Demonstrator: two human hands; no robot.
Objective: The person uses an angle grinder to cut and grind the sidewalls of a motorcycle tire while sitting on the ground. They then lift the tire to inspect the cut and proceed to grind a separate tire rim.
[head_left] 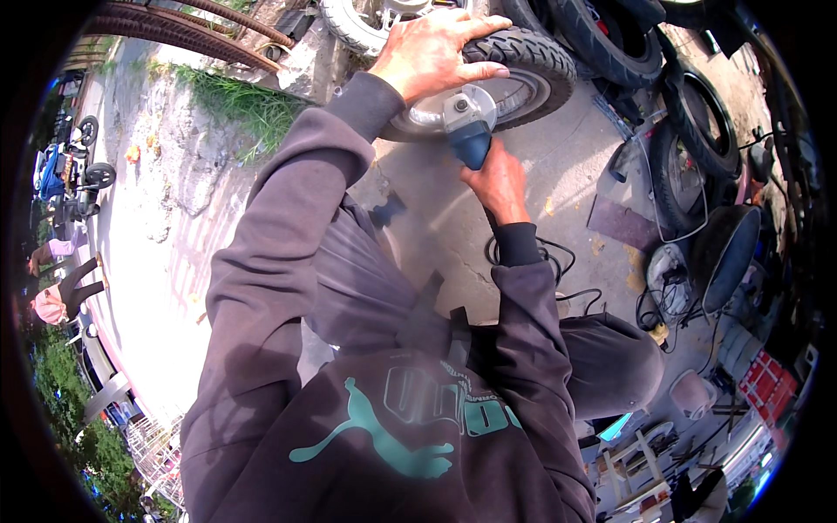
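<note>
Left hand (436,57): fingers spread, thumb apart, laid across the black knobby tyre (554,80) of one metal-rimmed wheel (523,91). Right hand (501,186): closed around the body of one blue-and-grey angle grinder (469,138). The grinder's round disc (486,104) overlaps the rim in view; contact cannot be determined. Grey concrete floor (558,161) extends from the wheel to one brown rectangular panel (624,223). At least three black rubber tyres (670,174) stand at right.
</note>
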